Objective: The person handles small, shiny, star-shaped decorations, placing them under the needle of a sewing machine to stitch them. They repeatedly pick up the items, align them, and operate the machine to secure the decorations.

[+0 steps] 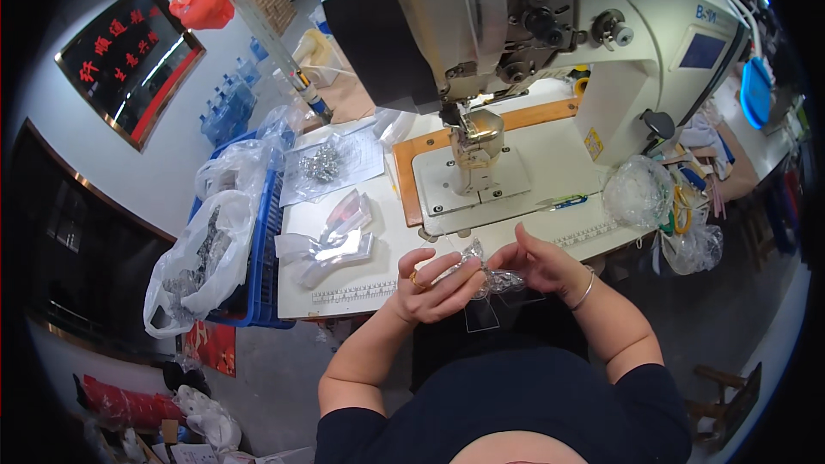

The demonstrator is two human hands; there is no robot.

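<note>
Just beyond the table's front edge, I hold a glittery silver ornament (503,281), shaped somewhat like a bow, with clear strips hanging below it. My left hand (440,285) is closed around its left part, a ring on one finger. At the other end, my right hand (550,268) has its fingers curled against the ornament and its thumb raised; a bangle circles that wrist. Ahead of both hands stands a white post-bed sewing machine (550,34), its needle area above a metal post (477,150). My fingers hide part of the ornament.
Clear plastic strips (339,241) lie left on the white table, near a heap of silver ornaments (320,163) on paper. A blue basket (268,249) with plastic bags stands beside. Right are a pen-like tool (563,202), a clear bag (638,192) and yellow-handled scissors (681,210).
</note>
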